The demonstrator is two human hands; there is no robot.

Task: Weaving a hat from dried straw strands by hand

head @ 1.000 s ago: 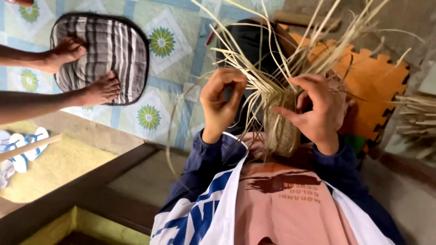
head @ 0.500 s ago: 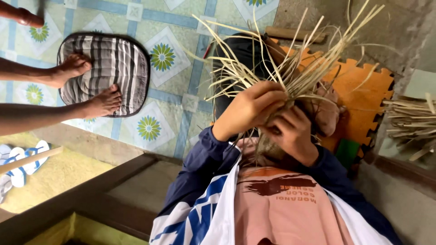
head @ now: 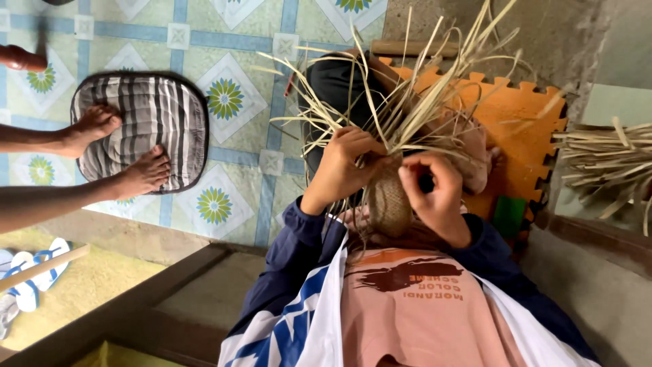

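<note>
- woven piece point(head: 389, 200) between left hand point(head: 343, 170) and right hand point(head: 438, 194); strips fanning above it;
- cushion point(head: 146, 126) far left on floor, two feet point(head: 146, 173) upon it;
- foam mat point(head: 516, 129) behind hands; strip bundle point(head: 604, 153) at right edge

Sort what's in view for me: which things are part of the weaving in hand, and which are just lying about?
In the work:
- left hand and right hand, both gripping the woven piece
- small woven basket piece
- its loose straw strips

Lying about:
- striped cushion under another person's feet
- orange foam mat
- spare strip bundle
- sandals
</note>
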